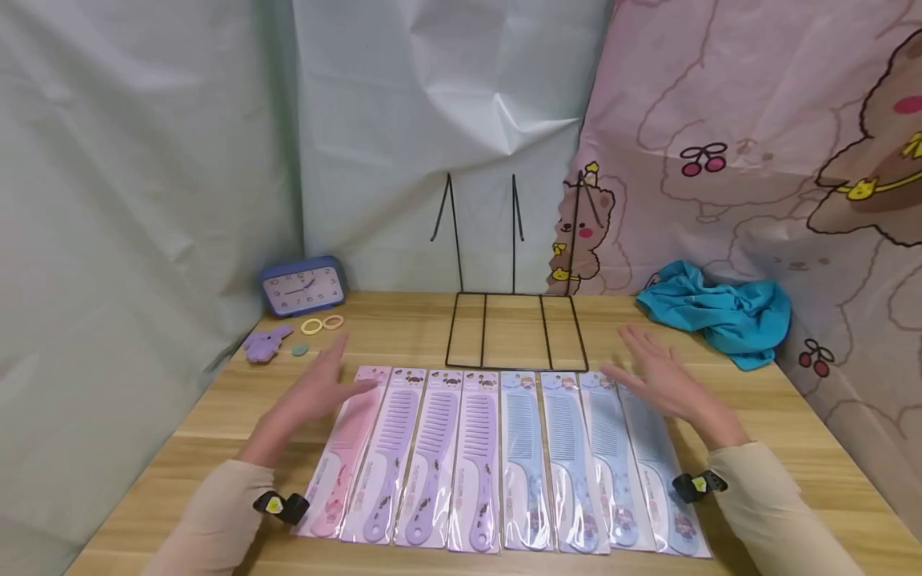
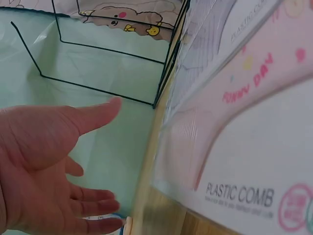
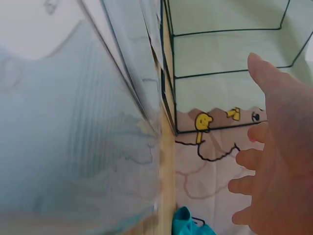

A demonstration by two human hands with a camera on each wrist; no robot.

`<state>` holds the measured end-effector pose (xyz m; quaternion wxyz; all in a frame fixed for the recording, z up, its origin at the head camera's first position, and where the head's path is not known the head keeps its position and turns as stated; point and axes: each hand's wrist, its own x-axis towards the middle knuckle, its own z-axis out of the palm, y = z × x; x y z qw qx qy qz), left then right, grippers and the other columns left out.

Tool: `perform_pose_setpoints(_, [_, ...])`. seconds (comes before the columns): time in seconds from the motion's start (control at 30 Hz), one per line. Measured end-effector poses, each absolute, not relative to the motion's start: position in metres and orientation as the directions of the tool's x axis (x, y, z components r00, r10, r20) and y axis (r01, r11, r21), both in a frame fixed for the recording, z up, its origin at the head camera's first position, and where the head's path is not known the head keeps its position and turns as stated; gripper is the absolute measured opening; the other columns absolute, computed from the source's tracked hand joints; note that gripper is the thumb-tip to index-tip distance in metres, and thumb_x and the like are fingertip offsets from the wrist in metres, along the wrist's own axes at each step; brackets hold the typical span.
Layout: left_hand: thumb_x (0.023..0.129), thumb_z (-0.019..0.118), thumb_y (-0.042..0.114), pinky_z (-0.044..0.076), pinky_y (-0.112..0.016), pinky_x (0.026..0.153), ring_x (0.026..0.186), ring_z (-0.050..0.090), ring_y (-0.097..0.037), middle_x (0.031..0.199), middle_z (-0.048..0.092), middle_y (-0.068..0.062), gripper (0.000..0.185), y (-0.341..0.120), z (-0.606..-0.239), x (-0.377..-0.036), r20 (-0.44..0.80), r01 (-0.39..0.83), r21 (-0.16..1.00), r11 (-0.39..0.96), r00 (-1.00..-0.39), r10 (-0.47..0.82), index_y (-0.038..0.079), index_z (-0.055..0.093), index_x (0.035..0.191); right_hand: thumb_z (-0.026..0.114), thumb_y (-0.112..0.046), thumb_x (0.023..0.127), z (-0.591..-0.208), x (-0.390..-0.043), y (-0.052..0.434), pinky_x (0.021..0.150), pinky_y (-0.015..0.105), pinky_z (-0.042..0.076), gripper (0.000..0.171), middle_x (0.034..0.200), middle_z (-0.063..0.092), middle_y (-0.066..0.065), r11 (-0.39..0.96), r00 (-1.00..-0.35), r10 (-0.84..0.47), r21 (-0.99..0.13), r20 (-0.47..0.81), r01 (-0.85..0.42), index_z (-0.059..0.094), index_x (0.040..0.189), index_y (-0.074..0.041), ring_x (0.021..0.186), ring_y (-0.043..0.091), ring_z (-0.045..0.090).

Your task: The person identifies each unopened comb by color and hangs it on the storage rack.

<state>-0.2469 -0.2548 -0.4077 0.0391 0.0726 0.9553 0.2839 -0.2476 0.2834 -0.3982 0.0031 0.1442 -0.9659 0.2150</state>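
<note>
while packaged combs (image 1: 434,456) lie flat, fingers (image 2: 98,208) are released.
pink comb (image 1: 350,436) is near left hand (image 1: 313,392), outermost blue comb (image 1: 675,516) near right hand (image 1: 670,380).

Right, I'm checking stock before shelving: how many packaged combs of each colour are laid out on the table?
Pink comb: 1
Purple combs: 3
Blue combs: 4
Total: 8

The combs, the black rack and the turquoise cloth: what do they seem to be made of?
Combs: likely plastic, smooth-looking; one packet reads "PLASTIC COMB".
Black rack: probably metal wire, perhaps painted or coated, judging by its thin, stiff-looking rods.
Turquoise cloth: matte fabric, from its soft folds; I can't tell the fibre.
</note>
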Motion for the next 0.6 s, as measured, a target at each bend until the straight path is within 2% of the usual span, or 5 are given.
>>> perform_pose_setpoints(0.1, [0.087, 0.073, 0.053, 0.016, -0.068, 0.114, 0.144, 0.011, -0.055, 0.159, 0.01, -0.035, 0.117, -0.257, -0.408, -0.246, -0.089, 0.07, 0.561, 0.825, -0.985, 0.144, 0.002, -0.004, 0.159, 0.048, -0.06, 0.099, -0.401, -0.255, 0.277, 0.109, 0.075, -0.005, 0.091, 0.164, 0.005, 0.025, 0.849, -0.949, -0.307, -0.432, 0.067, -0.305, 0.01, 0.16, -0.005, 0.148, 0.05, 0.002])
perform_pose_setpoints(0.3, [0.081, 0.08, 0.051, 0.019, -0.067, 0.112, 0.142, 0.014, -0.057, 0.157, 0.01, -0.038, 0.126, -0.258, -0.412, -0.243, -0.169, 0.047, 0.557, 0.829, -0.971, 0.169, -0.004, -0.003, 0.157, 0.051, -0.055, 0.1, -0.408, -0.271, 0.265, 0.115, 0.069, 0.009, 0.088, 0.165, 0.007, 0.024, 0.806, -0.92, -0.385, -0.461, 0.069, -0.372, 0.013, 0.16, -0.003, 0.149, 0.047, 0.007])
perform_pose_setpoints(0.47, [0.074, 0.085, 0.053, 0.022, -0.069, 0.11, 0.141, 0.016, -0.059, 0.155, 0.012, -0.041, 0.133, -0.256, -0.414, -0.241, -0.197, 0.031, 0.528, 0.849, -0.968, 0.158, -0.004, 0.0, 0.158, 0.058, -0.045, 0.1, -0.416, -0.284, 0.258, 0.117, 0.063, 0.014, 0.086, 0.164, 0.01, 0.025, 0.775, -0.912, -0.406, -0.505, 0.06, -0.379, 0.013, 0.16, -0.002, 0.149, 0.046, 0.011])
perform_pose_setpoints(0.6, [0.07, 0.087, 0.052, 0.022, -0.071, 0.109, 0.14, 0.016, -0.06, 0.155, 0.01, -0.042, 0.135, -0.254, -0.413, -0.239, -0.203, 0.032, 0.506, 0.862, -0.967, 0.154, -0.003, 0.001, 0.158, 0.06, -0.043, 0.1, -0.421, -0.293, 0.254, 0.118, 0.059, 0.016, 0.087, 0.163, 0.013, 0.026, 0.774, -0.913, -0.407, -0.519, 0.031, -0.362, 0.013, 0.158, 0.001, 0.149, 0.044, 0.014])
